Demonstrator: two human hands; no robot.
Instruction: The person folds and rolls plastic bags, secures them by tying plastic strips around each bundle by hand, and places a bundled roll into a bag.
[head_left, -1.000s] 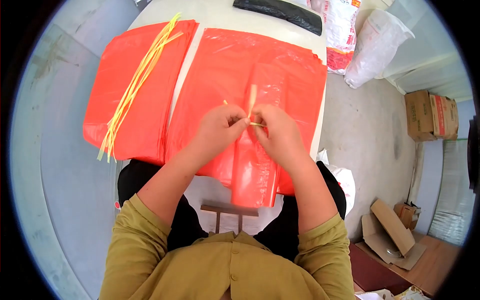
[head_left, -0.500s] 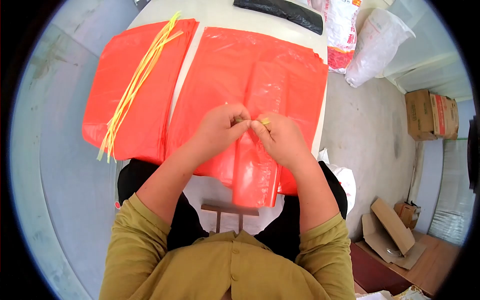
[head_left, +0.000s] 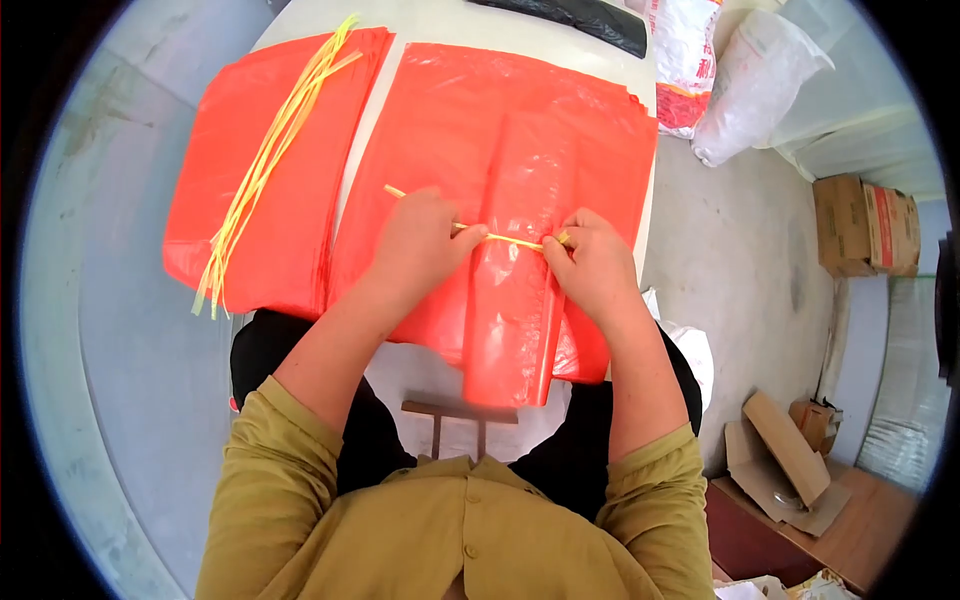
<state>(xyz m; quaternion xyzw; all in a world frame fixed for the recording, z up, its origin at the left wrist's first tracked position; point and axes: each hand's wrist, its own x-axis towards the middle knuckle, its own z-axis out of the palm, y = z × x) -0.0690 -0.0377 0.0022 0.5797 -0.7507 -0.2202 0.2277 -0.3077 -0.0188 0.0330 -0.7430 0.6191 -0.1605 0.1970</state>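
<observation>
A rolled bundle of red plastic bags [head_left: 515, 330] lies lengthwise on a flat stack of red plastic bags [head_left: 430, 130]. Across the roll's middle runs a yellow tie strip [head_left: 514, 240], drawn straight between my hands. My left hand [head_left: 422, 240] is closed on the strip at the roll's left side, and a loose end sticks out beyond it. At the right side my right hand [head_left: 592, 258] pinches the other end, fingertips close to the roll. The roll's lower end hangs past the table's near edge.
On the left, several loose yellow strips [head_left: 265, 170] rest on another red bag stack [head_left: 215, 140]. A black roll [head_left: 570, 22] lies at the table's far edge. White sacks [head_left: 755, 85], cardboard boxes [head_left: 865, 228] and an opened carton [head_left: 785, 465] stand to the right.
My hands have moved apart, from meeting over the roll to either side of it. The yellow strip now shows stretched across the roll between them.
</observation>
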